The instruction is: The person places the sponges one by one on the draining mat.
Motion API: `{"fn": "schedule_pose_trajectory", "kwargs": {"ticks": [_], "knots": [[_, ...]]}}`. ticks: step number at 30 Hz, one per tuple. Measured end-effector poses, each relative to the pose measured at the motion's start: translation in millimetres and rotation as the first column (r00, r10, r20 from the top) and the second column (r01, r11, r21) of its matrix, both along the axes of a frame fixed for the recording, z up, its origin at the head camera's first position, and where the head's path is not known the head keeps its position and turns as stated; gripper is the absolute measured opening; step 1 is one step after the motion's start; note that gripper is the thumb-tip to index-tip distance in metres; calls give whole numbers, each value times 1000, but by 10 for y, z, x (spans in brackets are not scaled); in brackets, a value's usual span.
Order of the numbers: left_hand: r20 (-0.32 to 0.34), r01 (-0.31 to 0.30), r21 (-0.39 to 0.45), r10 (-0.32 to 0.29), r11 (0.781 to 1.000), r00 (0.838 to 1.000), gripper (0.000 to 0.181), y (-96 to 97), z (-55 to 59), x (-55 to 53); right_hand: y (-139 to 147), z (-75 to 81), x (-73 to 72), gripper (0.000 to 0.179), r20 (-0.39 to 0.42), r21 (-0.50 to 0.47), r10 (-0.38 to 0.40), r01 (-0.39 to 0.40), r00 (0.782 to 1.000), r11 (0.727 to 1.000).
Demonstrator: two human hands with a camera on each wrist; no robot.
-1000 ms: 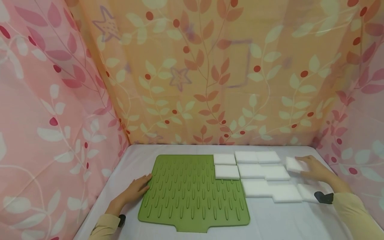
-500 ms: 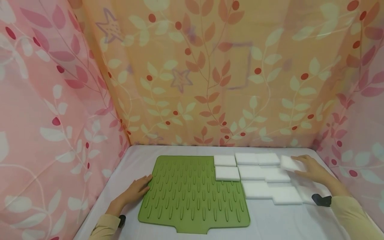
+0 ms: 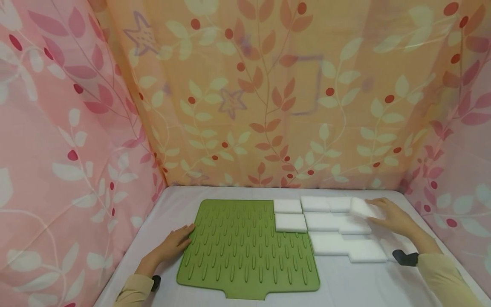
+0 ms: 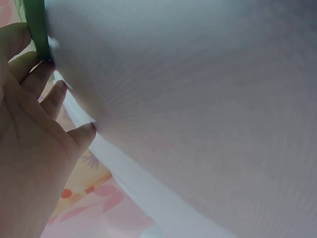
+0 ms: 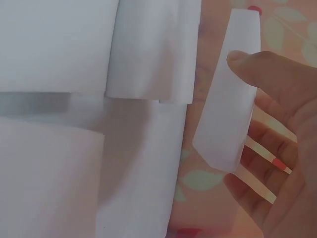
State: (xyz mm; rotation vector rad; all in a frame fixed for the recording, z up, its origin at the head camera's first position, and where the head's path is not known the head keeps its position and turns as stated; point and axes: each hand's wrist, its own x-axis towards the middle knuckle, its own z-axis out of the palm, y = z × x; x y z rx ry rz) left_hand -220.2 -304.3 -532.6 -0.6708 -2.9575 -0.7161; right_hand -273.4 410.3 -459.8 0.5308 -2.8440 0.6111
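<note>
A white sponge block (image 3: 360, 207) is pinched by my right hand (image 3: 397, 219), just above the right end of the back row of white sponges (image 3: 339, 204). In the right wrist view the thumb lies on one face of the held sponge (image 5: 230, 94), with the fingers behind it. My left hand (image 3: 168, 247) rests at the left edge of a green ridged mat (image 3: 245, 243), fingers loosely extended. The left wrist view has its fingertips on the white cloth and against the mat's edge (image 4: 37, 29). Two sponges (image 3: 290, 222) lie on the mat's back right corner.
More white sponges (image 3: 330, 243) lie in rows right of the mat, on the white tablecloth (image 3: 345, 285). Another sponge is partly hidden under the right wrist. Patterned curtains (image 3: 264, 94) stand behind and on both sides.
My right hand has carried the held sponge left, from beyond the back rows to over the back row's right end. The left hand stays at the mat's edge.
</note>
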Motion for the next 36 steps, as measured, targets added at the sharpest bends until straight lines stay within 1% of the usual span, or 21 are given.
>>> {"fn": "schedule_pose_trajectory", "kwargs": {"ticks": [2, 8, 12, 17, 19, 21, 25, 30, 32, 36], "knots": [[-3, -1, -3, 1, 1000, 1000, 51, -1, -3, 1, -42, 4, 9, 64, -16, 6, -5, 5, 1000, 1000], [-9, 5, 18, -5, 1000, 1000, 51, 12, 8, 21, -166, -6, 6, 63, -32, 0, -7, 7, 999, 1000], [-2, -1, 16, 1, 1000, 1000, 51, 19, 11, 30, -247, 10, 6, 62, -48, -1, 22, -22, 999, 1000], [10, -2, 14, 2, 1000, 1000, 51, 16, 4, 27, -360, 44, 16, 61, -47, 18, 35, -34, 998, 999], [6, 0, 14, 0, 1000, 1000, 51, 14, 4, 27, -399, 43, 13, 61, -49, 28, 38, -37, 998, 999], [0, 3, 13, -3, 1000, 1000, 51, 14, 5, 26, -434, 37, 8, 60, -68, 31, 48, -46, 997, 998], [-13, 3, 14, -2, 1000, 1000, 51, 17, 11, 21, -510, 37, 8, 59, -90, 22, 57, -55, 994, 998], [-20, 5, 5, -4, 1000, 1000, 50, 23, 14, 8, -601, 36, -1, 60, -74, 3, 65, -65, 995, 998], [-13, 3, 4, -3, 1000, 1000, 50, 25, 13, 1, -633, 30, -5, 61, -64, 2, 64, -64, 996, 998], [-6, 3, 1, -3, 1000, 1000, 51, 25, 13, -3, -698, 15, -6, 61, -86, -7, 74, -75, 994, 997]]}}
